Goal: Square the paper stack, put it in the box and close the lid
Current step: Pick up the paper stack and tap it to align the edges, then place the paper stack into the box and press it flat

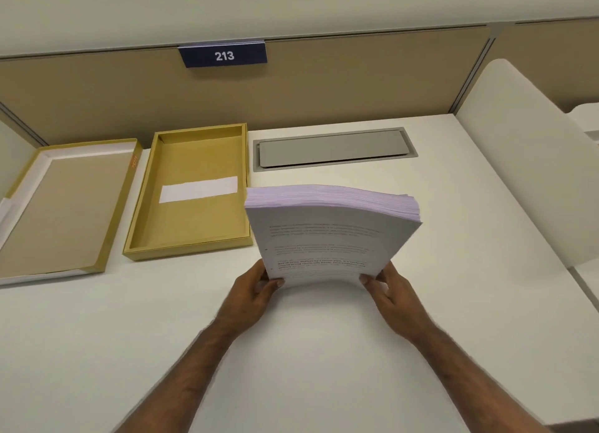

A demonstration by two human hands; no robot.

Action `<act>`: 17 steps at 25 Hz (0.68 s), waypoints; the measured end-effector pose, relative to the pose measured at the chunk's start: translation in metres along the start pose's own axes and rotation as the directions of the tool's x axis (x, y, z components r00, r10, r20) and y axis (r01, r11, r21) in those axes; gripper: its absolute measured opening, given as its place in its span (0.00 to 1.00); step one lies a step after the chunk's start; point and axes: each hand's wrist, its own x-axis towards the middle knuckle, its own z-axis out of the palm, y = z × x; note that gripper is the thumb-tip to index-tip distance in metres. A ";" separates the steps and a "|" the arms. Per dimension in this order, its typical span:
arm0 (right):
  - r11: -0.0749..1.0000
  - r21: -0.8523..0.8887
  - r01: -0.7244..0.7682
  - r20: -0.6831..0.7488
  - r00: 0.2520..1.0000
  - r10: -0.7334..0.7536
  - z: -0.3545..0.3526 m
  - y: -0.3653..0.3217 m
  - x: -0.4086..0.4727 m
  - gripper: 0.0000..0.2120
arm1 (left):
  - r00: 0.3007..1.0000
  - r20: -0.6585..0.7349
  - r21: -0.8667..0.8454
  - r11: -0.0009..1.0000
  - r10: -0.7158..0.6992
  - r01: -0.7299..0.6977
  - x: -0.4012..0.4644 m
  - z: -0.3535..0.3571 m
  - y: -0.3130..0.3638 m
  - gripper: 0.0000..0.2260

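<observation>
Paper [330, 238] sits in both my hands, held up off the desk [324, 351] just right of the open box [189, 189]; the left hand [256, 286] grips its near left corner, the right hand [389, 286] its near right corner, fingers closed on the sheets; the stack's long axis runs away from me, roughly parallel to the box's, so I judge a shift to the left will line it up, left hand nearer the box; the stack is thick, bowed upward, printed on top, its far edges lilac-tinted and slightly fanned at the right, not yet square; the lid [64, 212] lies inside-up left of the box
</observation>
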 end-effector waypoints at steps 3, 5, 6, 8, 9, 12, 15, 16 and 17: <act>0.999 -0.050 -0.021 -0.090 0.996 0.017 0.013 -0.006 -0.003 0.15 | 1.000 0.001 -0.030 0.999 0.027 -0.027 -0.002 -0.007 -0.006 0.20; 0.998 -0.058 -0.026 -0.109 0.994 0.019 0.030 -0.019 -0.003 0.11 | 1.000 0.005 -0.034 0.999 0.021 -0.021 -0.007 -0.029 -0.011 0.18; 0.999 -0.050 -0.020 -0.100 0.995 0.015 0.039 -0.028 -0.001 0.11 | 1.000 0.008 -0.026 1.000 0.016 -0.016 -0.010 -0.043 -0.013 0.18; 1.000 0.016 0.000 -0.063 0.998 0.001 0.057 -0.051 0.008 0.14 | 1.000 0.020 -0.015 1.000 -0.007 0.007 -0.016 -0.079 -0.015 0.17; 0.998 0.060 0.011 -0.042 0.999 -0.008 0.069 -0.064 0.016 0.14 | 0.999 0.033 -0.032 0.999 -0.030 0.031 -0.017 -0.100 -0.015 0.15; 0.984 0.179 0.005 -0.009 1.000 -0.004 0.099 -0.095 0.052 0.15 | 0.992 0.101 -0.096 0.992 -0.077 0.087 -0.012 -0.160 -0.017 0.14; 0.969 0.244 -0.044 0.051 0.998 0.033 0.126 -0.120 0.101 0.15 | 0.983 0.131 -0.212 0.966 -0.125 0.151 0.005 -0.209 -0.032 0.16; 0.968 0.240 -0.070 0.084 0.995 0.051 0.134 -0.129 0.119 0.15 | 0.981 0.128 -0.229 0.958 -0.149 0.175 0.014 -0.223 -0.039 0.16; 0.969 0.224 -0.101 0.118 0.990 0.076 0.143 -0.137 0.139 0.14 | 0.977 0.122 -0.235 0.951 -0.173 0.198 0.024 -0.237 -0.045 0.15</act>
